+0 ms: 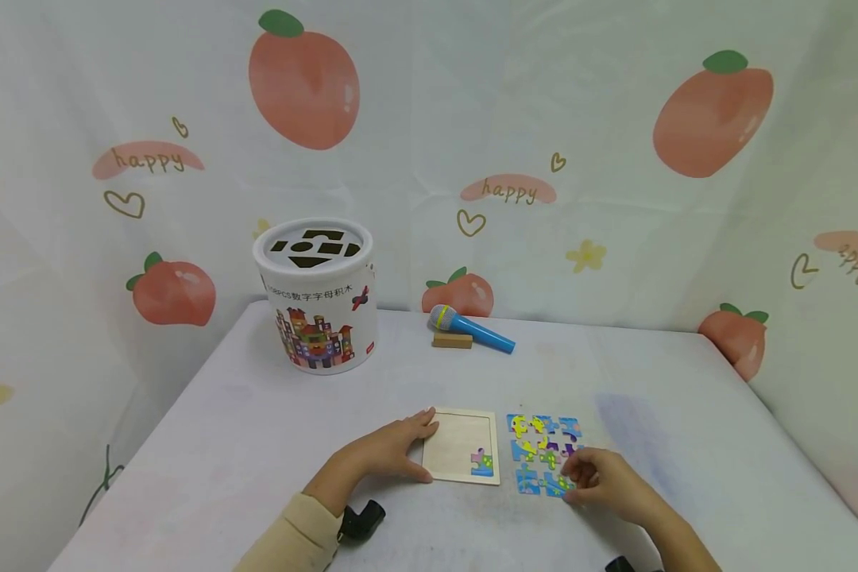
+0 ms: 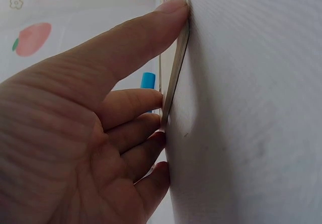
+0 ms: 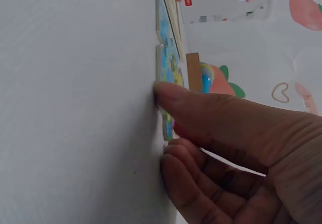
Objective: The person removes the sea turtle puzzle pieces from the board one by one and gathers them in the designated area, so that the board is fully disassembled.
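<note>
A square wooden puzzle tray (image 1: 452, 446) lies flat, with one puzzle piece (image 1: 482, 464) in its lower right corner. My left hand (image 1: 386, 449) rests along the tray's left side, thumb by the near corner and fingers by the far one; in the left wrist view the thumb (image 2: 173, 12) touches the tray's edge. Right of the tray, several colourful puzzle pieces (image 1: 527, 480) lie in loose rows. My right hand (image 1: 610, 481) is at their near right corner, pinching a puzzle piece (image 3: 168, 127) between thumb and curled fingers. Those fingers partly cover neighbouring pieces.
At the back left stands a white bucket (image 1: 322, 318) with shape holes in its lid. A blue toy microphone (image 1: 482, 331) and a brown wooden block (image 1: 453, 341) lie near the table's back edge. A printed cloth (image 1: 415, 119) hangs behind the white table (image 1: 207, 477).
</note>
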Available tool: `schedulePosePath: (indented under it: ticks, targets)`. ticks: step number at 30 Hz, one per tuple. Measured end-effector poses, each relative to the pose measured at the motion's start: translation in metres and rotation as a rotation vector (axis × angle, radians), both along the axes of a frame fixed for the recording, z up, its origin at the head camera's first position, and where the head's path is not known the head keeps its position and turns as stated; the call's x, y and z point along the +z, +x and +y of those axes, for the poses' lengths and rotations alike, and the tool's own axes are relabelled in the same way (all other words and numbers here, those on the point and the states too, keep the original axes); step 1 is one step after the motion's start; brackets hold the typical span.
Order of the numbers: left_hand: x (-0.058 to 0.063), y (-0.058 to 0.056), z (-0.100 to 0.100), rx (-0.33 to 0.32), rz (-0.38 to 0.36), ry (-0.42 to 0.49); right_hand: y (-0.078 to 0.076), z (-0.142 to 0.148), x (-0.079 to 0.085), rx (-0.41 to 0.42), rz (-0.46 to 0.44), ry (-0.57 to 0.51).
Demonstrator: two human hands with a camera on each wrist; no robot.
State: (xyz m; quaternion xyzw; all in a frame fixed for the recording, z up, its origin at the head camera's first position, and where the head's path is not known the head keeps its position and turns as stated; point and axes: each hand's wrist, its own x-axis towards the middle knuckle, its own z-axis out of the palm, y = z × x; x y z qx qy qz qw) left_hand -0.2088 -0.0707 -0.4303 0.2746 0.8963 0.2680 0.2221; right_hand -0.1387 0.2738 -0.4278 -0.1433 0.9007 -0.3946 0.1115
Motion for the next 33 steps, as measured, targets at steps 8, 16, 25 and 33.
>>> schedulePosePath:
  ticks: [8, 16, 25, 33]
  targets:
    - [-0.0007, -0.0008, 0.0001, 0.003, -0.002, -0.006, -0.0018, 0.0029, -0.0028, 0.042, 0.025, -0.016]
    - [-0.0011, -0.0012, -0.0003, -0.004, -0.001, -0.004, -0.0033, 0.0068, -0.0041, 0.067, 0.02, -0.04]
    - [0.0, -0.0014, -0.0011, -0.01, -0.009, 0.004, -0.0025, 0.0077, -0.0025, 0.074, 0.012, -0.05]
    - [0.0009, -0.0008, -0.0019, -0.017, -0.002, 0.013, -0.0026, 0.0073, -0.0042, 0.077, 0.036, -0.048]
